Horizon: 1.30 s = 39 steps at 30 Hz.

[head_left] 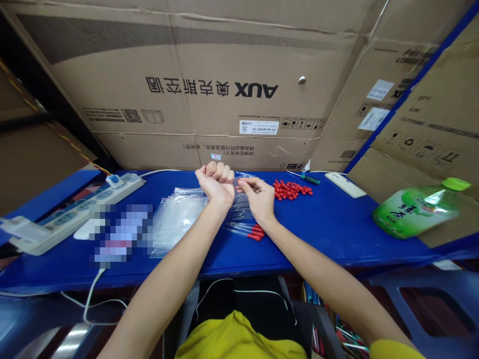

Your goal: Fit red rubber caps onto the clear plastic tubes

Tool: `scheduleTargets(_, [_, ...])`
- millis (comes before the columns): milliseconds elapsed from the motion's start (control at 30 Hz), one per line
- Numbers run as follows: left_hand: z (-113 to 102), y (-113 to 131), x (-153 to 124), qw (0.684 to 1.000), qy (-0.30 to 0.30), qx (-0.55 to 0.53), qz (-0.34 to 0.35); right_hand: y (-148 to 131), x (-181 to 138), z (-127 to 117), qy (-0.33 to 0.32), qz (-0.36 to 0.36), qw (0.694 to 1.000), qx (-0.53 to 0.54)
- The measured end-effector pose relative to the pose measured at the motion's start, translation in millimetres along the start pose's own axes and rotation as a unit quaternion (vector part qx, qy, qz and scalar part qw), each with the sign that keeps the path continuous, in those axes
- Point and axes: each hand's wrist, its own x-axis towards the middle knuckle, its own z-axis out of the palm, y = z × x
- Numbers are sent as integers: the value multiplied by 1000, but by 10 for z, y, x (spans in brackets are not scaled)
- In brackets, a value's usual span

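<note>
The left hand (217,183) is closed into a fist, a little to the left of the pile of red caps (291,190). A bundle of clear tubes (245,176) seems to be gripped in it, though how many tubes are enclosed cannot be told. The right hand (259,198) is held between that fist and the pile of red caps. Its thumb and forefinger are pressed together on the bundle where it leaves the fist. The bundle's long axis is turned from the fist toward the pile, so the free ends are pointed at the caps. The right hand is the nearer one to the pile.

More capped tubes (245,229) are laid on the blue table (329,224), left of the pile and closer to the person, under the right wrist. They are set roughly crosswise, red ends to the right. Clear plastic bags (175,217) are spread farther left of the pile, and a screwdriver (310,178) is seen just right of it.
</note>
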Motion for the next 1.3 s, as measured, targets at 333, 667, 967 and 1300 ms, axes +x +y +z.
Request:
scheduleTargets(333, [-43,27,6,999,36,0,2,-45,29,-9,-34,-10,999,-7])
scheduleTargets(667, [0,139,28,1000,6,15,8,-69,-7,-50,-68,-1,998,3])
scheduleTargets(967, [76,175,-11,1000,-28,-1,-6,-96,-15,12,-57,27,996,58])
scheduleTargets(1300, [186,221,-88,999,-29,16,-33,-191,-70,72,-29,76,982,170])
